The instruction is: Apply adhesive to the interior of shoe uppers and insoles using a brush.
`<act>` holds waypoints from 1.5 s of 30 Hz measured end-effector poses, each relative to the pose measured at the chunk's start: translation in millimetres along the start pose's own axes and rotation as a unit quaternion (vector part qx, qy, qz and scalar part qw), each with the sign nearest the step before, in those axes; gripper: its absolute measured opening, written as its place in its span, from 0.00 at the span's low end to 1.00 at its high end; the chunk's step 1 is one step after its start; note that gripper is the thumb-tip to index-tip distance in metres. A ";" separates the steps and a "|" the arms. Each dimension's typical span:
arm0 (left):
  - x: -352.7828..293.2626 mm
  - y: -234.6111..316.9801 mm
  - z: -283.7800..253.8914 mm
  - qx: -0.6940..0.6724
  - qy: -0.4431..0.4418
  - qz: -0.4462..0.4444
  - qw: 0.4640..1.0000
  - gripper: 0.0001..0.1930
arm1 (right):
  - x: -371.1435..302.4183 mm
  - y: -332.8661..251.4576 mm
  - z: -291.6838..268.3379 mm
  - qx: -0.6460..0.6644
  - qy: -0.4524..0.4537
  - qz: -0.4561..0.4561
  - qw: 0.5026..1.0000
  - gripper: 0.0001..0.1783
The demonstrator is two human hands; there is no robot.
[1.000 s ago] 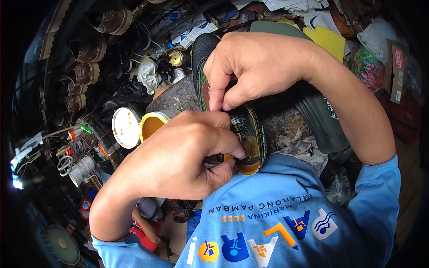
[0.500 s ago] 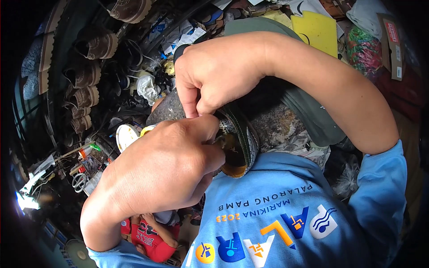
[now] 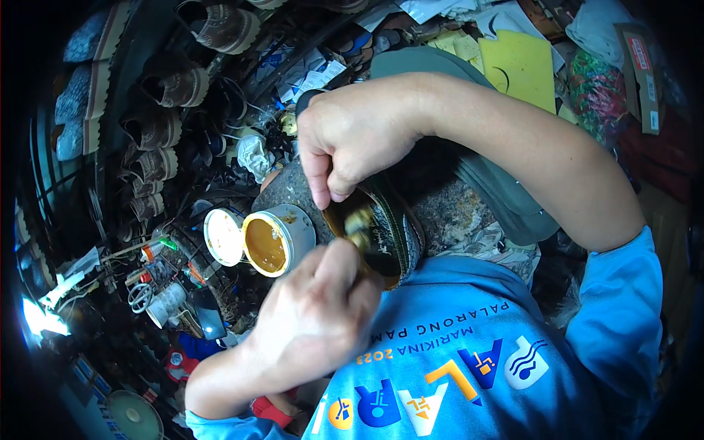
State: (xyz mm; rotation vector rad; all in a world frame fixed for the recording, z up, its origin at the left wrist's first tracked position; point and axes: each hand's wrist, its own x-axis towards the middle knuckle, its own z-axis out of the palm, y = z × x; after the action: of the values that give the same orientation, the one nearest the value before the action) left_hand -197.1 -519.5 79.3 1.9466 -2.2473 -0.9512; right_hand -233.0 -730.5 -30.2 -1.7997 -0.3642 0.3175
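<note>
Against my shirt rests a shoe upper (image 3: 397,226), with a dark lining, a stitched rim and a snakeskin-like patterned outer side. My right hand (image 3: 361,136) reaches over it from the right, thumb and finger pinching its far left edge. At the upper's near left side, my left hand (image 3: 315,304) is curled closed and smeared by motion. A blurred pale yellowish thing (image 3: 358,226) shows inside the upper beyond the left fingers; what it is I cannot tell. Just beyond my left hand, a white tub (image 3: 297,229) of yellow-brown paste lies tipped toward the left, its round lid (image 3: 223,237) beside the mouth.
Brown shoes (image 3: 172,84) line a rack at the left. Scissors (image 3: 140,297) and a thread spool (image 3: 167,302) lie among clutter below it. A yellow sheet (image 3: 518,70) and a dark green pad (image 3: 506,209) are beyond my right forearm. Part of a person in red (image 3: 271,412) shows below.
My left hand has drawn back toward me and away from the right hand, uncovering the tub and more of the upper's inside. The right hand keeps its pinch.
</note>
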 end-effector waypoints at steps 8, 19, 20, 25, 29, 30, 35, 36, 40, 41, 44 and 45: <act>-13.8 7.4 43.0 -0.074 0.173 -0.053 0.981 0.16 | -4.4 7.6 0.3 0.006 -0.023 0.021 0.999 0.12; -22.8 3.8 66.4 -0.121 0.237 -0.067 0.962 0.17 | -0.8 -5.1 -1.7 0.018 -0.028 0.072 0.997 0.13; -17.8 1.4 69.6 -0.105 0.258 -0.065 0.958 0.16 | -0.5 -2.8 -1.1 0.026 -0.026 0.064 0.997 0.13; -28.1 0.4 60.7 -0.115 0.265 -0.040 0.957 0.15 | -0.2 -9.3 -0.1 0.025 -0.022 0.077 0.996 0.13; -66.7 9.5 34.1 -0.157 0.336 -0.065 0.926 0.17 | -6.3 -0.7 -1.2 0.022 -0.006 0.084 0.996 0.13; -77.9 11.4 34.3 -0.189 0.396 -0.083 0.895 0.15 | -10.0 3.6 -1.9 0.023 -0.005 0.081 0.996 0.13; -165.7 -15.1 79.3 -0.276 0.644 0.021 0.714 0.17 | 1.8 3.6 3.7 0.013 -0.013 0.051 0.999 0.12; -175.8 -17.9 93.8 -0.302 0.686 -0.044 0.661 0.16 | 2.0 5.1 4.2 0.007 -0.007 0.036 0.999 0.12; -160.2 -63.4 163.2 -0.155 0.679 -0.327 0.639 0.14 | -1.3 0.2 11.5 -0.050 0.018 0.020 0.998 0.12; -152.5 -72.3 174.3 -0.054 0.620 -0.354 0.698 0.14 | -3.0 1.5 14.9 -0.049 0.021 0.020 0.998 0.12; -145.4 -71.1 191.6 0.039 0.527 -0.338 0.779 0.15 | -6.5 7.2 30.2 -0.155 0.122 -0.131 0.972 0.04; -143.4 -67.9 190.5 0.000 0.520 -0.350 0.779 0.17 | -8.8 7.3 31.8 -0.155 0.117 -0.133 0.972 0.04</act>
State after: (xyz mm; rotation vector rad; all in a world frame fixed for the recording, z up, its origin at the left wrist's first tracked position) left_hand -179.9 -311.1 -54.1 2.4086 -0.9084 0.2245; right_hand -253.1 -707.8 -45.0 -2.0380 -0.5019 -0.1491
